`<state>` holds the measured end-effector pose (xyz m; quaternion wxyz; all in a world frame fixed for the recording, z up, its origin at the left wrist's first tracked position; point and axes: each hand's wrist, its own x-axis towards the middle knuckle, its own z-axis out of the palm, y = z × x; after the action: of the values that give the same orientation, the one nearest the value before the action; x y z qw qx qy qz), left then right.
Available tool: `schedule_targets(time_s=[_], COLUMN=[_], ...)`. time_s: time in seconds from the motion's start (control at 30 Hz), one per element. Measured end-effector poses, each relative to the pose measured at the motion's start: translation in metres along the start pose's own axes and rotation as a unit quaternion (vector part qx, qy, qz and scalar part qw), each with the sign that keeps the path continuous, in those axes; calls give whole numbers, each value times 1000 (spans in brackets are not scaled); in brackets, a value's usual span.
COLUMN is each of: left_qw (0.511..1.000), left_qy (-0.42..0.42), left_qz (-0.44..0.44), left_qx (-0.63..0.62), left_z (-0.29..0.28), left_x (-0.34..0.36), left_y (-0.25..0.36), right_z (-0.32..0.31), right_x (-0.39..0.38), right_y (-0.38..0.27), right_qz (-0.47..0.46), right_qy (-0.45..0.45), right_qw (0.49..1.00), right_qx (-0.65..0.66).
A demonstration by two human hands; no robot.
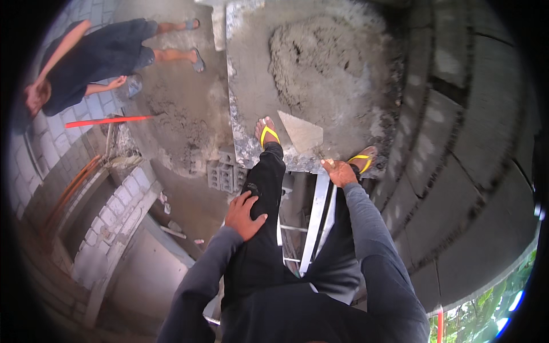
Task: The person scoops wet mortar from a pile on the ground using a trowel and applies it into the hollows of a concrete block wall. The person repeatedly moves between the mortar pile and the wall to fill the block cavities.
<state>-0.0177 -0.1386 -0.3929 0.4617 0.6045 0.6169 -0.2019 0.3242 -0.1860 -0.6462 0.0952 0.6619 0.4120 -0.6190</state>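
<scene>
The block wall (474,148) curves up my right side, grey and unplastered, the biggest thing around me. Next to it is the board (251,86) I stand on, caked in cement, with a big heap of mortar (320,57) piled on its far half. Below and to the left, well apart from me, another person (91,57) in dark clothes bends over wet cement on the ground, with a red handle (108,121) lying just beside them. A low wall of white bricks (123,211) runs along the lower left.

My black trousers (266,228) fill the middle, and both feet wear yellow sandals: the left sandal (269,136) is planted on the board's near edge, and the right sandal (361,160) is at the edge nearer the block wall. A metal frame (315,217) drops away below the board between my legs.

A flat trowel (304,135) lies on the board between my feet, nobody touching it.

My left hand (245,214) lies open and flat on my left thigh, fingers spread, holding nothing. My right hand (338,171) is pressed on the board's near edge at the top of the metal frame, just beside the right sandal; I cannot tell whether its fingers curl round the edge or only rest there.
</scene>
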Motion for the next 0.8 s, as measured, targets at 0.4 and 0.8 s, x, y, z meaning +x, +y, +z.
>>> schedule_targets(time_s=[0.4, 0.8], left_qw=[998, 991], left_qy=[15, 88], left_qz=[-33, -8], left_qx=[-51, -98], left_z=[-18, -5], left_x=[36, 24], left_y=[-23, -36], right_z=[22, -32], right_x=[294, 235], right_y=[-32, -86], right_qz=[-13, 20], right_qy=[98, 157], right_qw=[995, 982], right_qx=[0, -99])
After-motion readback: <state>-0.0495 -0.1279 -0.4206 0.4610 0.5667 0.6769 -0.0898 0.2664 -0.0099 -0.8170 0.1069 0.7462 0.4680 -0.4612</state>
